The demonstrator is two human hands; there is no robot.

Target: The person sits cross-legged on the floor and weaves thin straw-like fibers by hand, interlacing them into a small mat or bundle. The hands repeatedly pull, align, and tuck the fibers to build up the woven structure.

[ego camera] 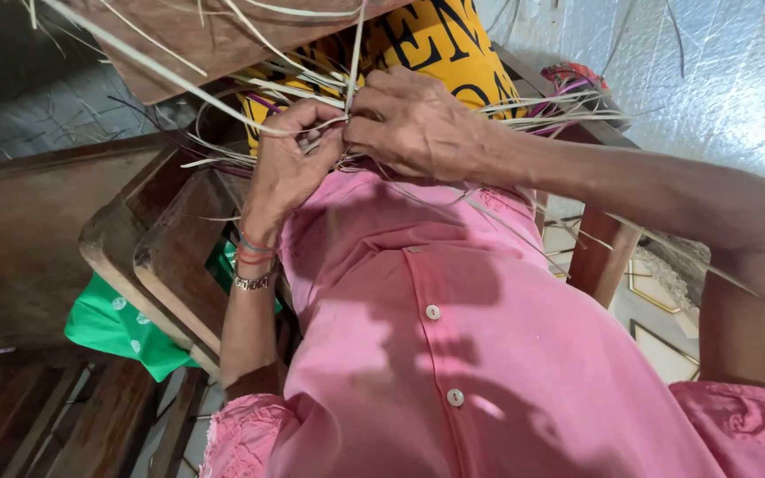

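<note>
Wearing a pink buttoned shirt [453, 354], filling the lower frame. Beyond it, dark wooden furniture [161, 257], seemingly a chair frame, with a green dotted cloth [112, 327] tucked beneath and a yellow cushion with black lettering [444, 44] at the top. Spread across the cushion and the wood, a fan of pale dried straw strips [542, 111], a few purple ones among them, converging toward the chest.

Working at that meeting point, just above the shirt front. Left hand [289, 168], bracelets at the wrist, curled with thumb and forefinger pinched shut on a crossing of strips [312, 133]. Right hand [413, 124] pressed against it, knuckles up, fingers folded down over the same cluster; grip evidently shut on strands, though exactly which ones hidden under the knuckles.

Judged as mid-weave: plaiting or interlacing strips, at the point of holding one crossing tight while another strand is placed. Finished woven part not clearly in view, probably hidden behind the hands.

Next move likely calling for a firm left pinch to keep tension, while the right picks a single loose strip from the fan and passes it over or under its neighbour. Care needed with brittle, easily split strands and with tangling among the long free ends.
</note>
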